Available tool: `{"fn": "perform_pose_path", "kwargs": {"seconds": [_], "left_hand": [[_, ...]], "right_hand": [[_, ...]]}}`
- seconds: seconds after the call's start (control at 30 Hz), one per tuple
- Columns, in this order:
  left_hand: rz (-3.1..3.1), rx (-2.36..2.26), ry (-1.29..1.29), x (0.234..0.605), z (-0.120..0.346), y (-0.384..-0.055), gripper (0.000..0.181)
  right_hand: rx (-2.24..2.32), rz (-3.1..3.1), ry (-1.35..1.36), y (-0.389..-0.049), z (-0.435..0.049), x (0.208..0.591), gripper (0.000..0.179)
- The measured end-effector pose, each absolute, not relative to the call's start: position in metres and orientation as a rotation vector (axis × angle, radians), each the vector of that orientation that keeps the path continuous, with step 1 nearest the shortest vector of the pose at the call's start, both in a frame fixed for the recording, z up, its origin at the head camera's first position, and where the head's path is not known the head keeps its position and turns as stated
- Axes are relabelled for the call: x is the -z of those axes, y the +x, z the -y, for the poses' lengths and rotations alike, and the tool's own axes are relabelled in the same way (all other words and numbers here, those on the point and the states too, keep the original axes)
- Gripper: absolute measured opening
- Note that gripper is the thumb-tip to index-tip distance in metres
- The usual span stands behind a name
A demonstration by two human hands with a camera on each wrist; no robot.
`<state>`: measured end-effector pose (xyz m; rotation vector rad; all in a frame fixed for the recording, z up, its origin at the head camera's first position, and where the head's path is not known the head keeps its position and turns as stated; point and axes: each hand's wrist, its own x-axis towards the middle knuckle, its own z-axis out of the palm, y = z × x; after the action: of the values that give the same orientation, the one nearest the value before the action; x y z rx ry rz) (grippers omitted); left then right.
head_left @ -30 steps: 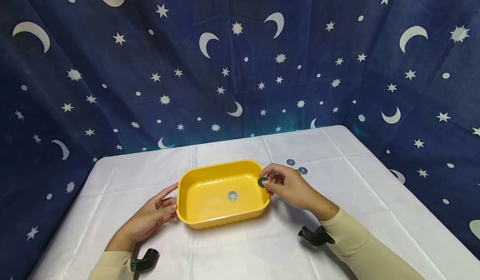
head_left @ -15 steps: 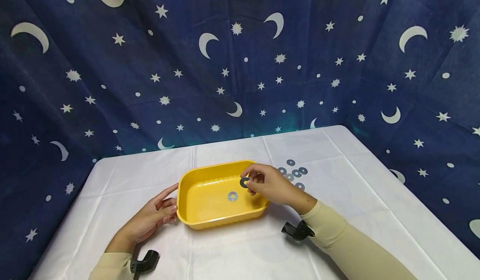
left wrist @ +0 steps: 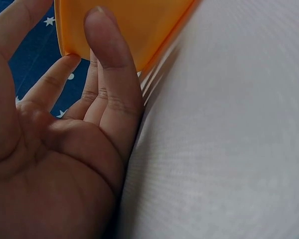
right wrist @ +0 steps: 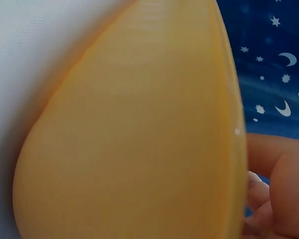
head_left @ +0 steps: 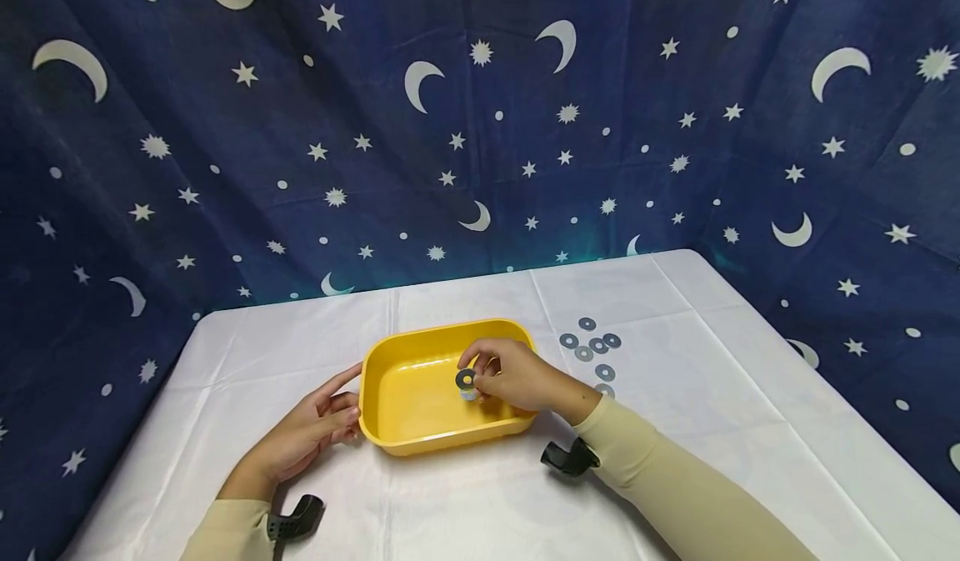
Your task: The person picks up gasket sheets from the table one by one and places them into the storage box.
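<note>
A yellow plastic tray (head_left: 408, 442) sits on the white cloth. My right hand (head_left: 513, 371) reaches over its right end and pinches a flat dark washer (head_left: 460, 378) between thumb and fingers. Right below, a silvery washer (head_left: 468, 396) lies on the tray floor, partly covered by the held one in the head view. My left hand (head_left: 303, 432) rests its fingertips against the tray's left end, fingers loosely bent. In the right wrist view the tray wall (right wrist: 124, 139) fills most of the picture and hides the washers; only part of the hand shows.
Several grey washers lie loose on the cloth right of the tray, such as the far washer (head_left: 587, 324) and a nearer washer (head_left: 604, 373). A dark blue curtain (head_left: 480, 152) with moons and stars stands behind the table. Both wrists wear black camera mounts.
My right hand has carried the pinched washer left, from the tray's right rim to over the washer inside, uncovering the loose washers. My left hand stays at the tray's left end.
</note>
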<state>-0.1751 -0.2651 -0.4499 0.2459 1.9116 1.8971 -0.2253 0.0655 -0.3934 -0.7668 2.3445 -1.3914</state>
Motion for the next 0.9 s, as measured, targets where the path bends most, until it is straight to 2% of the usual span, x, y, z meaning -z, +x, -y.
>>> {"fn": "perform_pose_path", "kwargs": {"seconds": [0.43,0.9], "left_hand": [[-1.892,-1.891,0.285,0.447,0.264,-0.175,0.065],[-1.963,-1.841,0.184,0.442,0.259,-0.176,0.065]], "right_hand": [[1.148,-2.475,-0.825,-0.229,-0.045,0.408,0.017],[1.052,-2.469,-0.803,-0.234,-0.034,0.417,0.016]]}}
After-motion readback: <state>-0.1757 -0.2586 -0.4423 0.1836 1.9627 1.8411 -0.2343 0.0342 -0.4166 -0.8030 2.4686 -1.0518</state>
